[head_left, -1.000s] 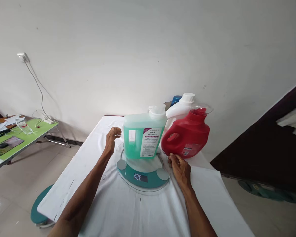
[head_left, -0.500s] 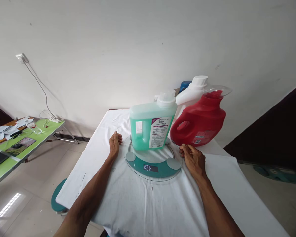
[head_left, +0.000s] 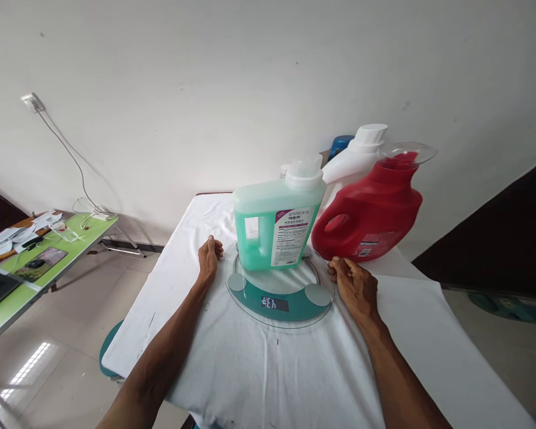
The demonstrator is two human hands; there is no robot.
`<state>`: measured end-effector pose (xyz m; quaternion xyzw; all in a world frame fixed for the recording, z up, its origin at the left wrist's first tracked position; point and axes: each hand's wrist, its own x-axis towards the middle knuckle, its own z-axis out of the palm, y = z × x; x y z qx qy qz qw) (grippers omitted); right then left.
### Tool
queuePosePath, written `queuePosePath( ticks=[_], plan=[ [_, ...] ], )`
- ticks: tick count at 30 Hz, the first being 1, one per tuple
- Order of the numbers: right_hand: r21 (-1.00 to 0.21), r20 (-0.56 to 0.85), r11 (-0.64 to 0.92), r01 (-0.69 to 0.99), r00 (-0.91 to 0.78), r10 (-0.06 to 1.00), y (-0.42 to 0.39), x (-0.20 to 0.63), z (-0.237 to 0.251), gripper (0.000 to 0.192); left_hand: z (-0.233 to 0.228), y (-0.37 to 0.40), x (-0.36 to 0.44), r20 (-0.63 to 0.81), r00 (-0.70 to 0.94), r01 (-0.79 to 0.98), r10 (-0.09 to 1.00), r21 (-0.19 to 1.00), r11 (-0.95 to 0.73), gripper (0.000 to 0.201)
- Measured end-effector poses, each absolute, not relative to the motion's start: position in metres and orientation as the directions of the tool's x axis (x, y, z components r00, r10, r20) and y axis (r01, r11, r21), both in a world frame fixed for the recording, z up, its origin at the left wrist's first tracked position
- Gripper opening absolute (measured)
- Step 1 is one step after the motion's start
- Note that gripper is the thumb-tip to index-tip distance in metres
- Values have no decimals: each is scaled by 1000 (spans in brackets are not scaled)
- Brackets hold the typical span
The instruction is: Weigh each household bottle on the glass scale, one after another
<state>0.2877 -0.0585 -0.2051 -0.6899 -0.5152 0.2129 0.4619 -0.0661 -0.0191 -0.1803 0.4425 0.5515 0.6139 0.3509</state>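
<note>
1. Far off to the left of my left fingers stands a green desk (head_left: 49, 262) with papers (head_left: 9, 235) and a cable (head_left: 71, 161) running up the wall.

2. My left hand (head_left: 209, 259) lies on the white cloth (head_left: 259, 375), palm down. Its fingers (head_left: 213, 243) are loosely curled and close together, clamped on nothing. They rest just beside the left rim of the scale (head_left: 279, 295); I cannot tell whether they touch the glass.

3. Between my two sets of fingers sits the scale, a round glass plate with a teal band and a lit display (head_left: 274, 304) on the side nearest me. The digits read upside down from here.

4. On the scale, just past my fingertips and between them, stands the green jug (head_left: 277, 223), upright, with a clear cap (head_left: 304, 170), a handle hole on its left side and a white label (head_left: 290, 235) on its right. Neither hand touches it.

5. My right hand (head_left: 356, 286) lies on the cloth at the scale's right rim. Its fingers (head_left: 339, 268) are bent and bunched together, tips at the glass edge, seemingly touching it, gripping nothing.

6. Just beyond my right fingers stands the red jug (head_left: 370, 217), its base near my fingertips but apart from them, with a clear cap (head_left: 406, 152) on top.

7. Behind the red jug, farther from my right fingers, is a white jug (head_left: 352, 161), and a blue lid (head_left: 340, 143) shows behind that, by the wall.
</note>
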Motion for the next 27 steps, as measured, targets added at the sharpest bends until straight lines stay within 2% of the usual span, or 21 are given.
queuePosePath(
  ticks=[17, 27],
  plan=[
    [-862, 195, -28, 507, 381, 904, -60, 288, -203, 57, -182, -18, -65, 172, -317, 109, 933, 984, -144, 68],
    [-898, 197, -28, 439, 459, 866, -58, 288, -204, 56, -184, -16, -63, 191, -316, 134, 929, 979, -156, 69]
  ],
)
